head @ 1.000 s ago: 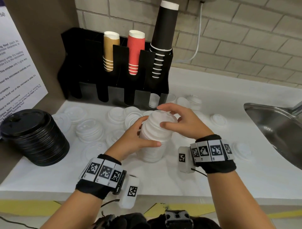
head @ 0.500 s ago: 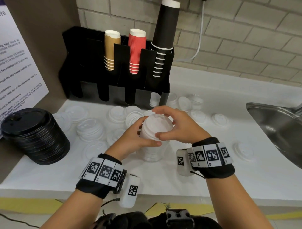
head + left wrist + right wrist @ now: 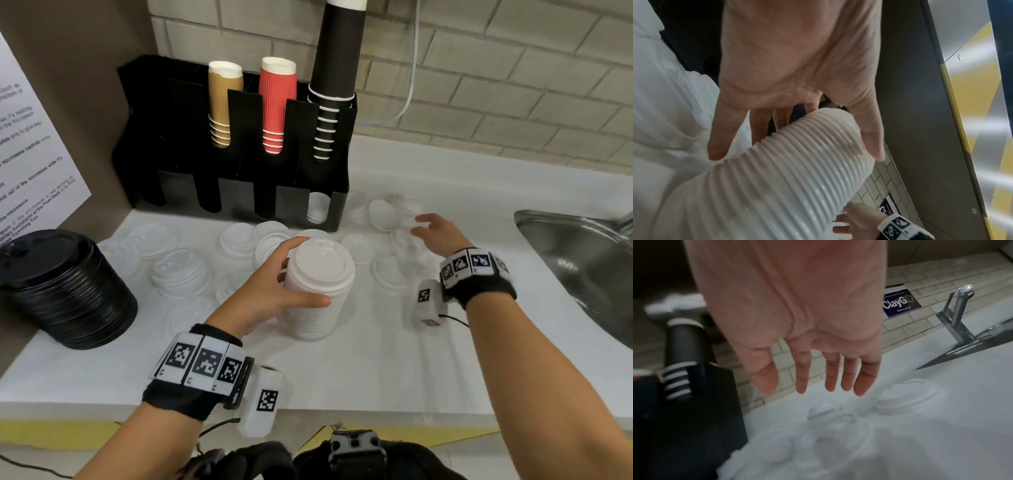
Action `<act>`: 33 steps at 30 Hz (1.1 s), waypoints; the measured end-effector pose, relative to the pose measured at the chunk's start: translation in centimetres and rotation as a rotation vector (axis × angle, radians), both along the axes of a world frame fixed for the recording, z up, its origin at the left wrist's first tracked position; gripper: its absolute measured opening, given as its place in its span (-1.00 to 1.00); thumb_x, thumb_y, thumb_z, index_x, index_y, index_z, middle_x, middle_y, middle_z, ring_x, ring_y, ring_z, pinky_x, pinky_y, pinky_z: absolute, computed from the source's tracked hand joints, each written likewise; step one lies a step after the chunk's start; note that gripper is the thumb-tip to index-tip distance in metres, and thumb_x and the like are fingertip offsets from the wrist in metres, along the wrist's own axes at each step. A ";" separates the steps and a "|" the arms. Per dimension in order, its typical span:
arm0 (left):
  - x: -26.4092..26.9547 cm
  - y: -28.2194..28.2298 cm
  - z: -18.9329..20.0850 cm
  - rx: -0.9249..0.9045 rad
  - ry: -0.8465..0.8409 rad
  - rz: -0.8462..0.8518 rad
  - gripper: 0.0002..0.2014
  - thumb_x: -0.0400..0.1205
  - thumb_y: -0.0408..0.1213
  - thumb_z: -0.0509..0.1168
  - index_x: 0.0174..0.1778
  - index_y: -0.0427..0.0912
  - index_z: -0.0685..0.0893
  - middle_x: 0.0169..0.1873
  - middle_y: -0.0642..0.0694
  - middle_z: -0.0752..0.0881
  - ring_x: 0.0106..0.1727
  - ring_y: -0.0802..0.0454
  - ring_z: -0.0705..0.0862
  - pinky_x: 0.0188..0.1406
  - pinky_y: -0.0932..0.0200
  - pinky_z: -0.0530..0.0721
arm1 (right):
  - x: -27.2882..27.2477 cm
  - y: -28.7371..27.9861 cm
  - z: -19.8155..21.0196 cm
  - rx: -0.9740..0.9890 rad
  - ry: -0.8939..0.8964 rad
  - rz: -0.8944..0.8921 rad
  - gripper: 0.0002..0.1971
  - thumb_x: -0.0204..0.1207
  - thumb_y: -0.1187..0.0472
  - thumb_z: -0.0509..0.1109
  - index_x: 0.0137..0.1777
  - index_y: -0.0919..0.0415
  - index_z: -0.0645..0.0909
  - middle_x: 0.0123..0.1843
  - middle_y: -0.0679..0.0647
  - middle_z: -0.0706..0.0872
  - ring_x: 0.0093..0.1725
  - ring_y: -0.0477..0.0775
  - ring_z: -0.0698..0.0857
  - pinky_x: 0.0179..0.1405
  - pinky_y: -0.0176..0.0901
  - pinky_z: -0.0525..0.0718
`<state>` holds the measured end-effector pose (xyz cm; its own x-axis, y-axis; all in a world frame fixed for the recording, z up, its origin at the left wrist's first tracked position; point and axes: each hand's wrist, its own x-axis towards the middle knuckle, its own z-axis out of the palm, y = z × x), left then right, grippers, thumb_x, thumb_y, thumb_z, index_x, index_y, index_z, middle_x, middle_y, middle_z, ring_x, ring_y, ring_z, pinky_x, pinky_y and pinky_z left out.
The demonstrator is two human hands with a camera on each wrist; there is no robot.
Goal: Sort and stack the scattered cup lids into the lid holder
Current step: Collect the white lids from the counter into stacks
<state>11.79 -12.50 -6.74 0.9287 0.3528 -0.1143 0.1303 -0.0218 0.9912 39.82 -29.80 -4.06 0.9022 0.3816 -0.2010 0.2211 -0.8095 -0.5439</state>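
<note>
A pale beige brick wall runs along the far side, a thin white cable hanging down it. Below lies a white countertop — a stainless steel sink set into its right end.

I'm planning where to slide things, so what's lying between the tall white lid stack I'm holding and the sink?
In the head view, between the white lid stack and the sink lie a few loose white lids, then bare counter. The right hand hovers there.
</note>
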 end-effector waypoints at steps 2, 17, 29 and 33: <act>0.1 0.0 0.1 -0.004 0.000 0.004 -0.08 0.15 -0.07 0.68 0.40 0.43 0.41 0.36 0.23 0.54 0.37 0.25 0.51 0.21 0.26 0.53 | 1.4 0.4 -0.8 -0.159 0.018 0.031 -0.49 0.55 -0.07 0.38 0.48 0.00 0.44 0.51 0.25 0.40 0.41 0.34 0.50 0.42 0.09 0.46; -0.1 -0.2 0.3 0.012 0.030 0.029 -0.06 0.16 0.01 0.63 0.46 0.42 0.35 0.36 0.20 0.54 0.37 0.21 0.50 0.32 0.18 0.51 | 0.7 2.2 -0.5 -0.360 -0.144 0.033 -0.47 0.57 -0.07 0.29 0.49 0.03 0.29 0.42 0.35 0.43 0.38 0.41 0.43 0.29 0.11 0.39; 0.1 -0.3 0.4 0.037 0.020 0.006 -0.18 0.36 -0.30 0.64 0.45 0.25 0.41 0.33 0.18 0.59 0.34 0.21 0.56 0.26 0.29 0.57 | -11.9 3.5 2.6 0.649 -0.009 0.451 -0.79 0.47 -0.01 0.50 0.11 -0.16 0.73 -0.01 -0.32 0.74 -0.10 -0.36 0.61 -0.08 -0.55 0.53; 0.0 -0.4 0.5 0.026 0.018 0.007 -0.13 0.37 -0.31 0.63 0.52 0.24 0.36 0.31 0.18 0.62 0.32 0.24 0.58 0.18 0.32 0.60 | -13.0 4.1 2.5 0.622 0.002 0.556 -0.74 0.41 0.05 0.56 0.11 -0.11 0.76 0.09 -0.26 0.76 -0.01 -0.33 0.62 -0.12 -0.49 0.52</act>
